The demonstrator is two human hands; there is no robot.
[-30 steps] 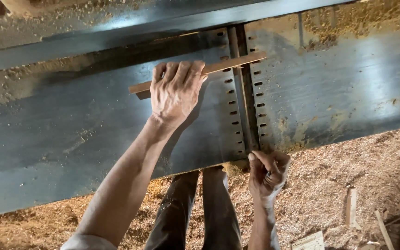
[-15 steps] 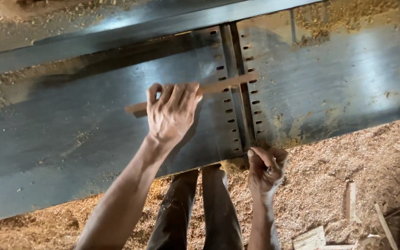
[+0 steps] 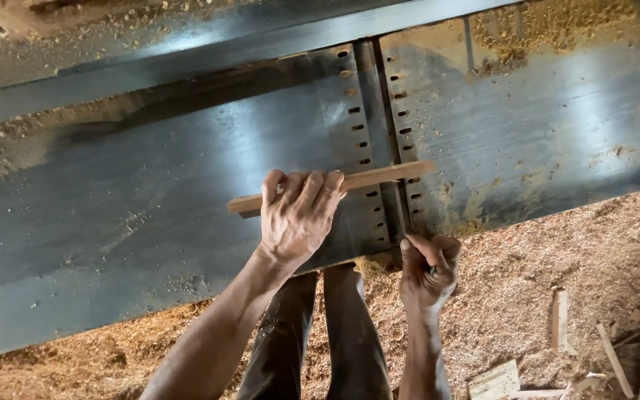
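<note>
Jointer table seen from above. A narrow wooden strip (image 3: 335,185) is pressed flat on the steel jointer table (image 3: 150,222) by the left hand (image 3: 298,218), whose fingers (image 3: 312,189) are curled over the strip's top edge and hold it down. The strip lies across the slot of the cutter gap (image 3: 383,148), its right end past the rows of small slotted holes (image 3: 361,141). Compared with the views of the preceding second, the strip and the left hand are found nearer the table's front edge, so a pass drawn over the gap is indicated. The right hand (image 3: 427,270) is kept at the front edge, just below the gap, closed in a loose fist; whether anything is gripped inside cannot be told. Sawdust (image 3: 542,267) covers the floor, with wood offcuts (image 3: 557,318) lying to the right.
</note>
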